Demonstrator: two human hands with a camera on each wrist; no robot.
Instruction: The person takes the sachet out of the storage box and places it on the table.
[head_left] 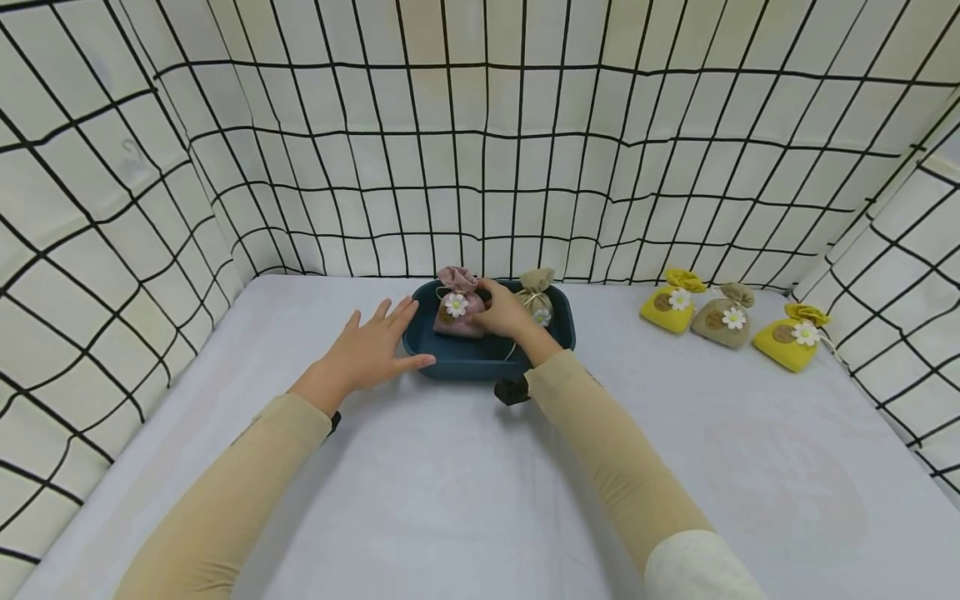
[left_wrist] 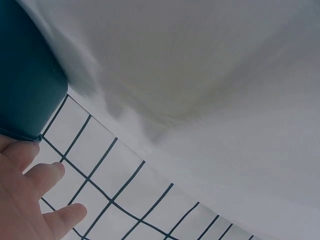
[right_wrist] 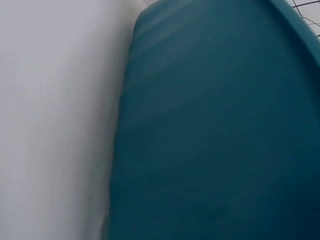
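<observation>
A dark teal basin point(head_left: 472, 370) stands at the back middle of the table. Inside its left half, a pink drawstring sachet point(head_left: 459, 323) with a white flower sits upright, and my right hand point(head_left: 507, 312) pinches its right side. Behind that hand a beige sachet point(head_left: 537, 292), partly hidden, leans at the basin's right end. My left hand point(head_left: 369, 348) spreads its straight fingers at the basin's left rim. In the left wrist view, those fingertips are right at the rim of the basin point(left_wrist: 30, 75). Only the outer wall of the basin point(right_wrist: 210, 110) fills the right wrist view; the right hand is out of it.
To the right on the white table point(head_left: 420, 500) lie a yellow sachet point(head_left: 663, 312), a beige-grey sachet point(head_left: 718, 323) and another yellow sachet point(head_left: 783, 345), each with a white flower. Black grid mesh point(head_left: 517, 133) over white cloth encloses the back and both sides.
</observation>
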